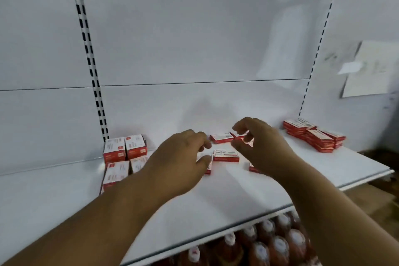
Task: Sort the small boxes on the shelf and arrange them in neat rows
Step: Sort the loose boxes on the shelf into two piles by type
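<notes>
Both hands, left (181, 157) and right (259, 147), hover loosely curled, holding nothing, flanking a small box (226, 155).

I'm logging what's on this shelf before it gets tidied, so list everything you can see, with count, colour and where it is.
Taller boxes: four showing, red and white, left end of the shelf, partly behind the left forearm.
Loose flat boxes: at least four, red and white, scattered mid-shelf under and between the hands; some are hidden.
Stacked flat boxes: one untidy pile, red and white, right end near the back panel; count unclear.
Shelf: one, white.
Slotted uprights: two, white with black slots, on the back panel.
Paper sheet: one, white, on the wall at right.
Bottles: several, reddish with white caps, on the level below.
Left hand: fingers curled over the loose boxes.
Right hand: fingers curled above the loose boxes.
</notes>
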Tool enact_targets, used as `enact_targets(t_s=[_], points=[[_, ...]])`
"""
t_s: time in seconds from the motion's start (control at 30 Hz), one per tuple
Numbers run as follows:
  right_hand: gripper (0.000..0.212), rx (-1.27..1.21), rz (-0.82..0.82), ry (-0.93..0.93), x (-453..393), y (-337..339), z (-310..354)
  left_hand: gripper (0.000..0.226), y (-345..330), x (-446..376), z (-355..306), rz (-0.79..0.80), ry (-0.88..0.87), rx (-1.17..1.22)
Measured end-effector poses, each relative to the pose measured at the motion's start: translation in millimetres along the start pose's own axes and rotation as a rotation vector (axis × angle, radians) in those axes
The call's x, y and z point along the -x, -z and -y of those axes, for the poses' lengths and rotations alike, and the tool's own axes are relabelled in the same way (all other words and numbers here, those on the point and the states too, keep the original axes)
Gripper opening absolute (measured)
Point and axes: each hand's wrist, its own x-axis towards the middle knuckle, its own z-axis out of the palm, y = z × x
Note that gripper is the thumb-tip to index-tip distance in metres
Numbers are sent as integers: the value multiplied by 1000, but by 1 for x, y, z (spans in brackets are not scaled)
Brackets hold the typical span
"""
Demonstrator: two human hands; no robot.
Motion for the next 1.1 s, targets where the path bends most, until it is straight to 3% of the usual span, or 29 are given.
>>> enact_targets(t_s=[0.07,0.17,0.33,0.5,0.63,0.7,0.77,0.87,0.97,1.1], points=[[24,119,107,-47,7,15,-33,26,-19,-13,-16,72,-14,-30],[33,246,281,-87,11,26,-73,40,-46,-33,-24,198,74,-260],[41,337,466,0,6,19,-114,46,-82,-64,-29,322,199,-443],[30,91,387,83,-1,12,-140,43,-106,-82,-34,333,317,-382],[22,-369,258,-33,-7,13,-157,41,-104,-78,-46,92,201,-457],[20,-706,190,-155,-11,14,-160,32,-100,-74,-60,-108,217,-288],[18,-1040,131,-251,-14,17,-159,22,-95,-75,-83,-295,385,-14],[19,-1461,129,-325,-14,24,-153,13,-104,-77,-114,-371,623,529],[23,-1622,126,-355,-10,32,-151,16,-117,-79,-132,-363,649,823],[18,-1593,9,-380,-2,46,-160,26,-134,-93,-143,-292,659,963]])
